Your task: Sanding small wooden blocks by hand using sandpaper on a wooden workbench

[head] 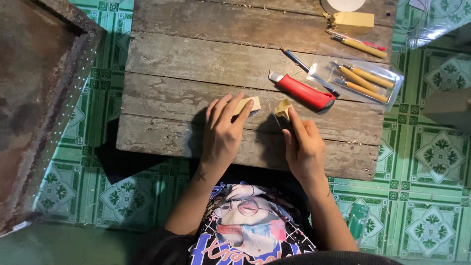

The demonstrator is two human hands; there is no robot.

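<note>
Hands on worktop [171, 98]: left hand [223, 132] lay flat on pale wood block [249, 104]; right hand [304, 147] apparently gripped carved piece [283, 109] just beside it.

Under my left hand [223, 132], a pale block [248, 104] of smooth, matt, unfinished wood lies on the table [196, 64], whose grey planks are rough, weathered and cracked, near its front edge. My right hand [304, 147] holds a small yellowish wooden piece [283, 109], matt too. Toward the right edge, a utility knife [305, 92] shows a glossy red plastic body, and wooden-handled carving tools [363, 78] sit in a clear, shiny plastic pouch [392, 81]. The floor tiles [431, 162] are glossy green.
</note>
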